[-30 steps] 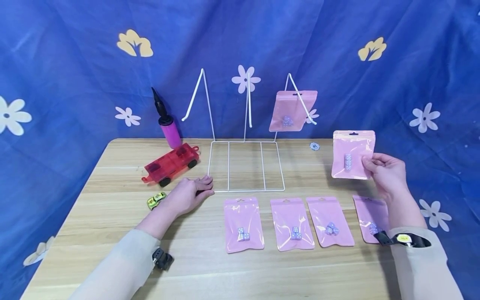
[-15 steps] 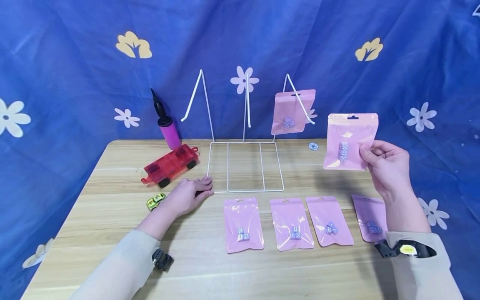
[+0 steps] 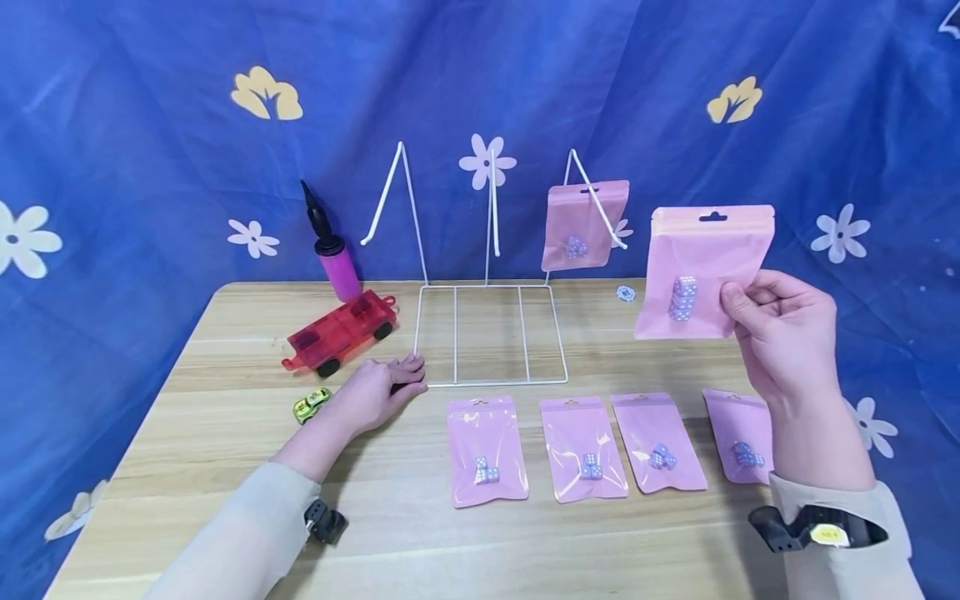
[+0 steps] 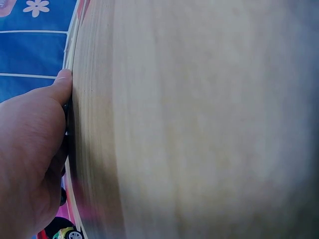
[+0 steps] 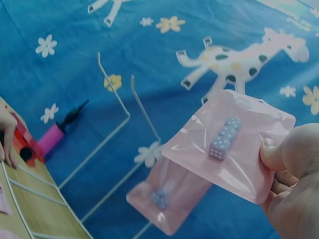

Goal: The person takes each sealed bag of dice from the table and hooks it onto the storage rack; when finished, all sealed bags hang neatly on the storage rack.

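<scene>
My right hand (image 3: 787, 333) pinches a pink zip bag (image 3: 705, 250) of several pale blue dice by its right edge, thumb in front. The bag is upright in the air, right of a white wire display rack (image 3: 491, 383). In the right wrist view the dice (image 5: 225, 139) show in a row through the bag. A similar pink bag (image 3: 588, 221) hangs on the rack's right hook. My left hand (image 3: 375, 392) holds the rack's front left corner at the table, thumb and fingers on the wire. In the left wrist view the hand (image 4: 32, 144) hides much of the rack.
Several pink dice bags lie in a row in front of the rack, one bag (image 3: 487, 450) at its left end. Left of the rack are a red toy car base (image 3: 341, 333), a green toy car (image 3: 311, 405) and a purple hand pump (image 3: 340, 267). A small blue token (image 3: 626, 293) lies behind.
My right hand has raised the bag from over the table and brought it closer to the camera. The left hand stays on the rack's corner.
</scene>
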`<state>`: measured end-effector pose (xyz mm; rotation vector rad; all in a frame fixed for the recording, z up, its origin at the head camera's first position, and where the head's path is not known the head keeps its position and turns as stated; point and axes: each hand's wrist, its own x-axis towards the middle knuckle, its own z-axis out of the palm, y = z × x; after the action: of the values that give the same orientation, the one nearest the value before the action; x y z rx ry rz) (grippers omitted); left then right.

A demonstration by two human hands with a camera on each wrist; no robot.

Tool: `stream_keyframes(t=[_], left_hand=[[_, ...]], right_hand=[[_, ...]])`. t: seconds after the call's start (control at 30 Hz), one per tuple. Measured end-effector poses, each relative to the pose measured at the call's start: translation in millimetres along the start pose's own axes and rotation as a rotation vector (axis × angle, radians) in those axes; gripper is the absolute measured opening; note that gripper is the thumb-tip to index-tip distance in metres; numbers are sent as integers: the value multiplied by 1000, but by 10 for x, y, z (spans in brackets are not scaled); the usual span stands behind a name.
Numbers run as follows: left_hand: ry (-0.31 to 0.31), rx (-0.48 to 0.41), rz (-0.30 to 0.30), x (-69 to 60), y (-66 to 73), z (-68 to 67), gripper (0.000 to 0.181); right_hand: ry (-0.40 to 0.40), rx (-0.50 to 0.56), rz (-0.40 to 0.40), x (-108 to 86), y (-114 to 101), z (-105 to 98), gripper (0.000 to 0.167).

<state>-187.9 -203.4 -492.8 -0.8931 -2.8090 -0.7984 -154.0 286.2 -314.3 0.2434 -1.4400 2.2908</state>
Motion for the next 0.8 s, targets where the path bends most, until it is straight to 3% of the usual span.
stream_keyframes(t=[0.53,0.6,0.8], left_hand=[[38,-9,11,-15,-45,33,33],[39,-12,11,-12,-46,40,33],[28,-14,-1,-10,-35,31,34]], right_hand=[[-108,50,-54,-184,48,532,12],[-113,105,-39,-201,74,592,12],[-149,142,-4,-263,205,771,14]])
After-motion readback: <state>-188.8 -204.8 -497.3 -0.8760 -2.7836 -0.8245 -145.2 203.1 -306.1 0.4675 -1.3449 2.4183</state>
